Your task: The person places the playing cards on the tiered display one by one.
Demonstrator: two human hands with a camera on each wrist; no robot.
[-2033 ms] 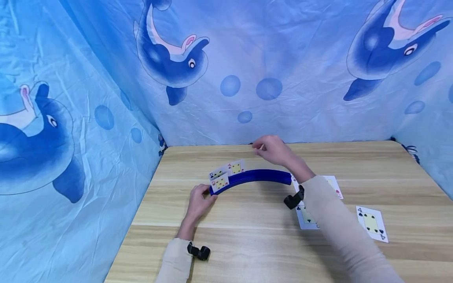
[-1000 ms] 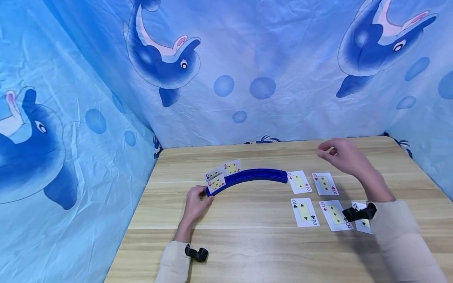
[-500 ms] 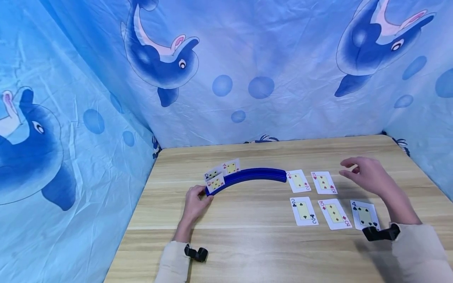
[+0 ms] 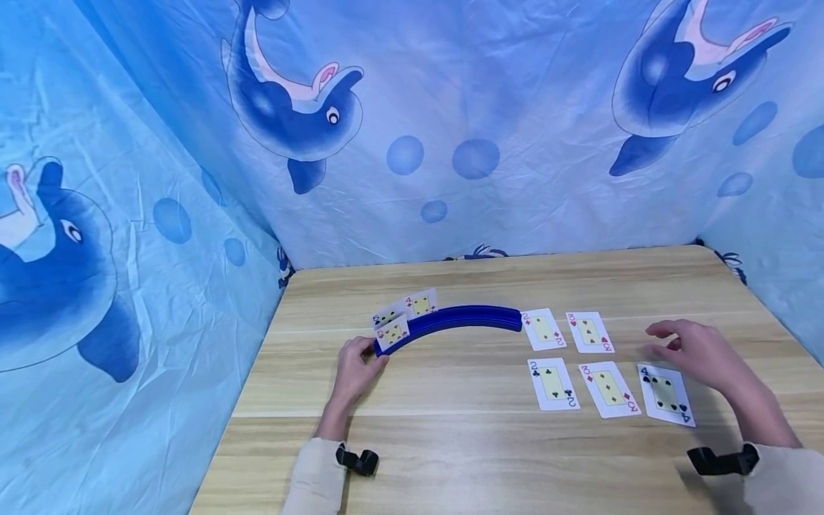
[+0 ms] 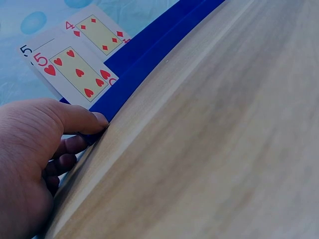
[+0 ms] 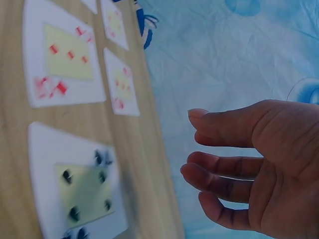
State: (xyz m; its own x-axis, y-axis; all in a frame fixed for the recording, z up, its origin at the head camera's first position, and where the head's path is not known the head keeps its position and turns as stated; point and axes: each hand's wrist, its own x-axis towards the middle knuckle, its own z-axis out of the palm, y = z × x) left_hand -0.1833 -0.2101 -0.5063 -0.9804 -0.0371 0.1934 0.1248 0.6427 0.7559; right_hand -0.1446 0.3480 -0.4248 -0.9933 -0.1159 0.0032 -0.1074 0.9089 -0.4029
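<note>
five cards face up on the table, three more standing in the rack.
my left hand grips the rack's near end, thumb pressed on its edge. my right hand hovers loose and holds nothing, fingers relaxed and slightly apart, just above the four of clubs. best i keep the rack pinned flat, so its cards stay upright, and lift the four by one edge.

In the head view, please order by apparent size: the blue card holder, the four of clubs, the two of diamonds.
1. blue card holder, clearly the largest.
2. four of clubs.
3. two of diamonds, slightly smaller; it lies farther from the camera, so this ranking is unsure.
</note>
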